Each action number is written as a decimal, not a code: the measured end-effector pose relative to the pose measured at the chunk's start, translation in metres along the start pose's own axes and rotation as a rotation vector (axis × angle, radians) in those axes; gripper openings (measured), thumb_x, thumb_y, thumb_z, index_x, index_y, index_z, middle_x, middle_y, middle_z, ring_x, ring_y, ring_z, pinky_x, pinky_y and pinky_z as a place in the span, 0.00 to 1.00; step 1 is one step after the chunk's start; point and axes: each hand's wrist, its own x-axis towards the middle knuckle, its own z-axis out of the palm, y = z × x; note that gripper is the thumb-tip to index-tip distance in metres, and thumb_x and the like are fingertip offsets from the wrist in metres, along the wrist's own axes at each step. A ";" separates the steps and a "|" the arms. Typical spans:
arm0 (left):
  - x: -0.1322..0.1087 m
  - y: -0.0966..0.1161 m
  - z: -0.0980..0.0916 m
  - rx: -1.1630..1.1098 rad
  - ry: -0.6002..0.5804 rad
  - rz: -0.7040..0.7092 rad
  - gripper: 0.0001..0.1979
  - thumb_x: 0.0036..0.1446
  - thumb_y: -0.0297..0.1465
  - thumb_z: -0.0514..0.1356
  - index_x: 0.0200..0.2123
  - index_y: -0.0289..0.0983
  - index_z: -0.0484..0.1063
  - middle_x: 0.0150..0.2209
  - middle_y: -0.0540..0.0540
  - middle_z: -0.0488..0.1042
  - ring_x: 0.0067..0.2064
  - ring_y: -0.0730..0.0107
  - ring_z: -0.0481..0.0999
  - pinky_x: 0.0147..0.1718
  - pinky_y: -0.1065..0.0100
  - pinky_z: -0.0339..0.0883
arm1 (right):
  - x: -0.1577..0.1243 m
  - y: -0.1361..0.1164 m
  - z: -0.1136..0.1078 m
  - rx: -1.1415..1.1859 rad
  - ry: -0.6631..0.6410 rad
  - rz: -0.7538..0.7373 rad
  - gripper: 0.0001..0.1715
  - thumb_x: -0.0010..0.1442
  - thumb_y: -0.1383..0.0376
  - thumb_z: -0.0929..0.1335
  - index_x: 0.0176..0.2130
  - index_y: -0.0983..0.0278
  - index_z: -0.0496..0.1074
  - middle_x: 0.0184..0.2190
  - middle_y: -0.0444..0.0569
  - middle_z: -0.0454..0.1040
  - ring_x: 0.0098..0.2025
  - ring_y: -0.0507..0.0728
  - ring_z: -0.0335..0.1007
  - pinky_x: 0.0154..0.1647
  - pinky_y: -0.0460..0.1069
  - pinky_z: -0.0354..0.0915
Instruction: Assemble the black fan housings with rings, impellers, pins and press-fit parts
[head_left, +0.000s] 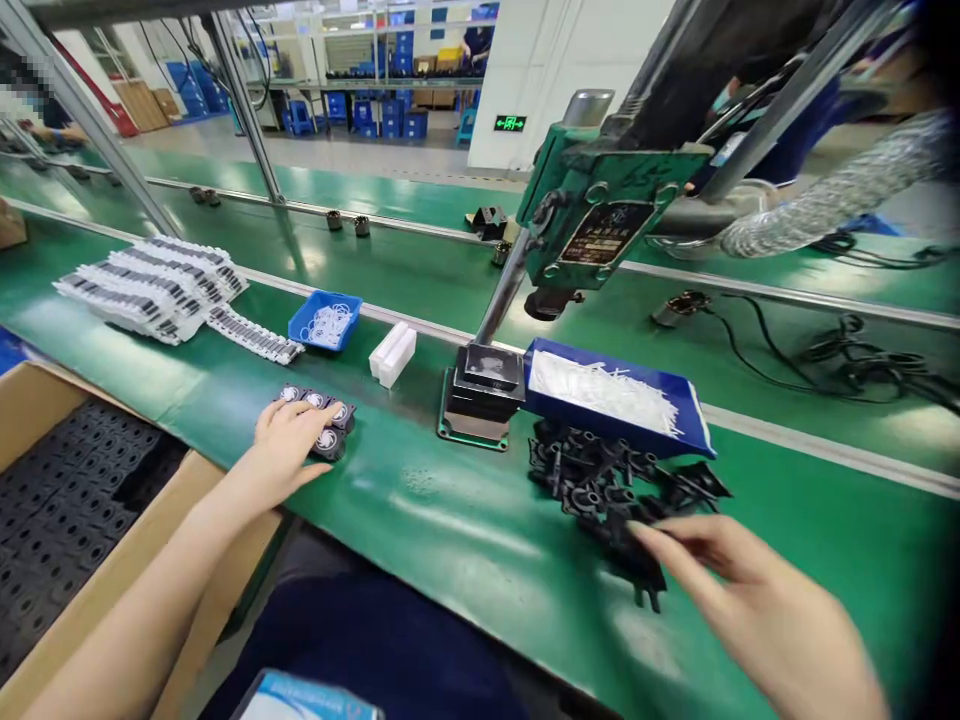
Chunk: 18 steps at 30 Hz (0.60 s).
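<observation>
On the green work surface (420, 520), my left hand (294, 445) lies over a small group of black square parts with white round centres (330, 440), fingers spread and resting on them. At the right, my right hand (735, 580) reaches to the near edge of a pile of black plastic parts (600, 480). Its thumb and fingertips are at a black piece; whether they grip it is not clear. Between the hands stands a press with a green head (592, 215) and a black block (487, 380) at its base.
Behind the pile is a blue tray (697, 400) of white sticks. A blue bin (345, 305) of white rings, a white block (393, 354) and stacked white-and-black strips (157, 285) stand left. A carton (202, 480) of black parts is at lower left.
</observation>
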 end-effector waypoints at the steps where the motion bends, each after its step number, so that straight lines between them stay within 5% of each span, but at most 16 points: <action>1: 0.000 -0.005 0.001 0.009 -0.016 0.018 0.30 0.58 0.32 0.62 0.63 0.42 0.62 0.53 0.37 0.74 0.58 0.47 0.69 0.59 0.44 0.55 | 0.000 -0.022 0.011 0.017 -0.055 -0.054 0.30 0.58 0.36 0.63 0.30 0.58 0.71 0.25 0.49 0.76 0.22 0.57 0.71 0.23 0.50 0.66; 4: 0.003 -0.011 0.005 0.023 0.011 0.053 0.22 0.63 0.36 0.58 0.60 0.42 0.67 0.50 0.36 0.76 0.55 0.47 0.72 0.55 0.46 0.60 | -0.002 -0.067 0.050 -0.024 -0.110 -0.233 0.28 0.64 0.42 0.61 0.26 0.60 0.65 0.20 0.46 0.69 0.21 0.54 0.66 0.23 0.49 0.61; 8: 0.004 0.000 0.015 -0.162 -0.015 0.124 0.26 0.62 0.47 0.57 0.59 0.41 0.68 0.49 0.38 0.77 0.51 0.48 0.76 0.51 0.52 0.67 | -0.012 -0.075 0.082 -0.091 -0.098 -0.279 0.25 0.63 0.44 0.65 0.30 0.62 0.65 0.25 0.47 0.68 0.28 0.56 0.68 0.29 0.50 0.64; 13: 0.007 0.054 0.039 -0.586 -0.138 0.127 0.29 0.62 0.43 0.60 0.63 0.42 0.61 0.52 0.42 0.75 0.54 0.58 0.75 0.55 0.58 0.69 | -0.019 -0.068 0.076 0.139 -0.201 -0.167 0.23 0.60 0.52 0.71 0.49 0.63 0.67 0.38 0.50 0.70 0.38 0.57 0.71 0.39 0.52 0.70; 18: 0.019 0.112 0.071 -0.930 -0.211 0.108 0.30 0.59 0.37 0.65 0.62 0.44 0.60 0.51 0.43 0.75 0.54 0.60 0.75 0.55 0.55 0.71 | -0.016 -0.067 0.080 0.389 -0.297 -0.190 0.08 0.65 0.63 0.68 0.45 0.60 0.73 0.40 0.51 0.70 0.45 0.57 0.70 0.46 0.54 0.70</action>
